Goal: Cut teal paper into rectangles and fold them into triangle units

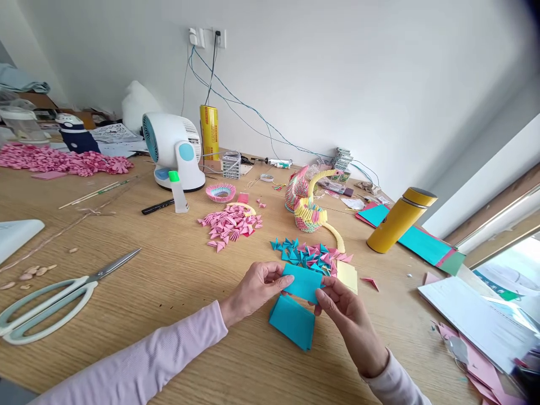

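Note:
Both my hands hold one small teal paper rectangle (302,282) just above the wooden table (177,281). My left hand (255,289) pinches its left edge, and my right hand (343,312) pinches its right lower edge. Under the hands lies a small stack of teal paper rectangles (292,322). Just beyond is a pile of folded teal and pink paper triangles (310,254) and a yellow paper piece (348,275).
Large scissors (50,301) lie at the left. A pink triangle pile (231,224), a paper swan (307,203), a white fan (172,149), a glue stick (179,192), a black marker (157,207) and a yellow flask (400,220) stand farther back. Papers (476,320) lie right.

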{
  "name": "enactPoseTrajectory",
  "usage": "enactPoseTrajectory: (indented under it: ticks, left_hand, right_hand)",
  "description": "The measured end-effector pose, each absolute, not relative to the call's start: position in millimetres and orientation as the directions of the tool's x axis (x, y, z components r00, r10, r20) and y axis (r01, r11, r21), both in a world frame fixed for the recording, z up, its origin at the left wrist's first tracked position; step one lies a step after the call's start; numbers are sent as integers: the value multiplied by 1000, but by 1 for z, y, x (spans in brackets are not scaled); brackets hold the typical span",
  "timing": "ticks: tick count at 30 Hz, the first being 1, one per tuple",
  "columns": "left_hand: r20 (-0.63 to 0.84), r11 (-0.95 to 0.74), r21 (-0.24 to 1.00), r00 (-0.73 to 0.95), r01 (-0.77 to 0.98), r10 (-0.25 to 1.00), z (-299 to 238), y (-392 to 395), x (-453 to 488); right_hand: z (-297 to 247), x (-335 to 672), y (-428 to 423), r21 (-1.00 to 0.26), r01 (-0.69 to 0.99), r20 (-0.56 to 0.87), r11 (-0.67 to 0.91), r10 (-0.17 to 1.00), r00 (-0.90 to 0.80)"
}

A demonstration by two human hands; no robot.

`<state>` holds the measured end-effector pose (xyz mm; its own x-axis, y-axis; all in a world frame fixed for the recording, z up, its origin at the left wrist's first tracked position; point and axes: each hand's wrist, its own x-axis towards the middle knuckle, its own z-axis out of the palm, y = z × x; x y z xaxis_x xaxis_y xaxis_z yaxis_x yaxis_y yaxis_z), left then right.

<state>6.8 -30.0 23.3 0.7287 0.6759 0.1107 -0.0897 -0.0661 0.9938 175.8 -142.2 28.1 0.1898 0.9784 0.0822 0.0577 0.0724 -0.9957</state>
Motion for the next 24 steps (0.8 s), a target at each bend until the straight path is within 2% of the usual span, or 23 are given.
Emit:
enactPoseTrajectory:
  ticks: [11, 18, 24]
  left_hand:
    - [96, -41, 995, 756, -91, 647, 16, -33, 3]
    - [147, -15, 984, 760, -177, 633, 13, -35, 0]
    - [94, 73, 981, 775, -178, 625, 19, -36, -4]
  right_hand:
    - [23, 170, -140, -996, -44, 63, 74, 975, 214]
    - [19, 169, -141, -958, -269, 17, 101, 955, 297]
    - [15, 171, -141, -976, -185, 61, 115, 960, 274]
